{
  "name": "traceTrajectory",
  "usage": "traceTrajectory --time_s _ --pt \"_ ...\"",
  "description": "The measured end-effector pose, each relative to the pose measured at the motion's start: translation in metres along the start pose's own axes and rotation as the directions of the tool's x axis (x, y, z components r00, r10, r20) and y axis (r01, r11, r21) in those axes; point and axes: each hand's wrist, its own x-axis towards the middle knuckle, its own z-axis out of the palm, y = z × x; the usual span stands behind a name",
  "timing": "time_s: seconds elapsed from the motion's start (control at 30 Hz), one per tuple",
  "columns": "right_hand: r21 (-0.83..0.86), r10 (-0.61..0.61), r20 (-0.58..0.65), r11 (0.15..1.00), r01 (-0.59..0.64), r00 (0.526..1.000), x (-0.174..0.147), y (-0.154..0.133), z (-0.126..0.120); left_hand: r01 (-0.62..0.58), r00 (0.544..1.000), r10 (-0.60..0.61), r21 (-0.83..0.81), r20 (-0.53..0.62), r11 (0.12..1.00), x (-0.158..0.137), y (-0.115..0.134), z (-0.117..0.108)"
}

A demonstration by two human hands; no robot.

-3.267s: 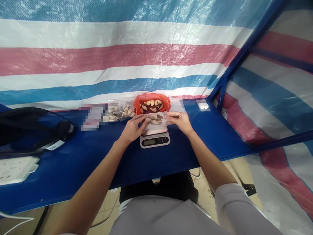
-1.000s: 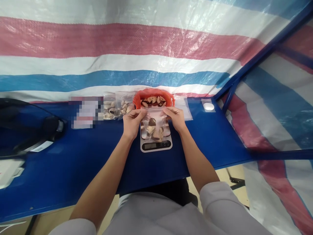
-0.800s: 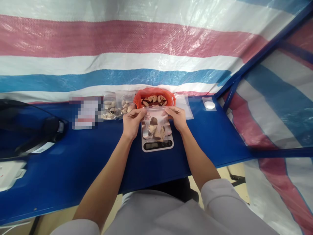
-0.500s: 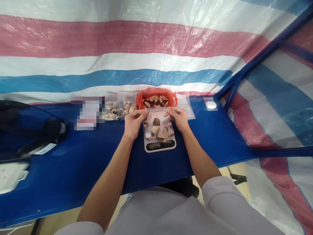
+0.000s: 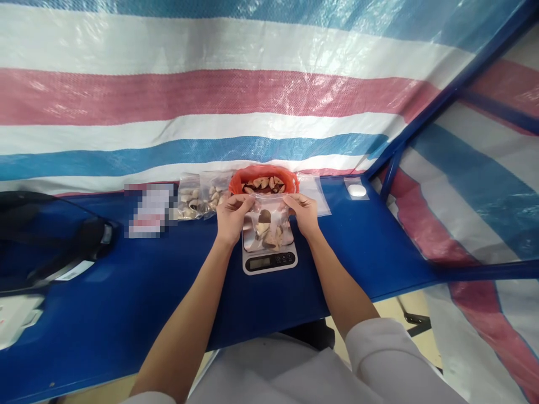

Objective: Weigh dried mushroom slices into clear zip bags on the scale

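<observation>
A clear zip-lock bag (image 5: 269, 210) with several brown and cream mushroom-like pieces inside hangs between my hands. My left hand (image 5: 231, 216) pinches its top left corner and my right hand (image 5: 304, 212) pinches the top right corner. Below and behind the bag is a kitchen scale (image 5: 269, 262) with a dark display; whether the bag touches its plate I cannot tell. Just beyond my fingers stands an open red plastic bag (image 5: 295, 178) holding more such pieces. Two filled clear bags (image 5: 189, 203) lie to the left of it.
Flat clear bags (image 5: 320, 196) lie right of the red bag. A small packet with a white round item (image 5: 357, 191) is farther right. At left are a blurred-out item (image 5: 149, 210), a black strapped device (image 5: 101, 233) and a white box (image 5: 19, 317). Striped sheeting (image 5: 210, 95) backs the blue table (image 5: 357, 252).
The camera view has tilted up, so the table scene sits lower. Both hands keep their pinch on the zip-lock bag, which has shifted slightly over the scale; its pieces have settled a little.
</observation>
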Motion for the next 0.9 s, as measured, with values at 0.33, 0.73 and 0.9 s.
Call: traceTrajectory --time_s 0.33,0.73,0.9 --pt "-0.146 0.025 0.071 0.989 -0.014 0.997 -0.0063 -0.0061 0.0017 -0.037 0.999 0.039 0.057 -0.033 0.998 -0.0085 -0.0032 -0.0057" --pt "-0.150 -0.028 0.086 0.988 0.041 0.996 -0.0051 -0.0059 0.0050 -0.006 1.000 0.003 0.131 0.025 0.991 -0.0063 -0.0053 -0.0089" --pt "-0.175 -0.019 0.117 0.984 0.040 0.993 -0.0050 -0.0055 0.0023 -0.019 1.000 0.018 0.128 0.004 0.992 -0.0064 -0.0066 -0.0088"
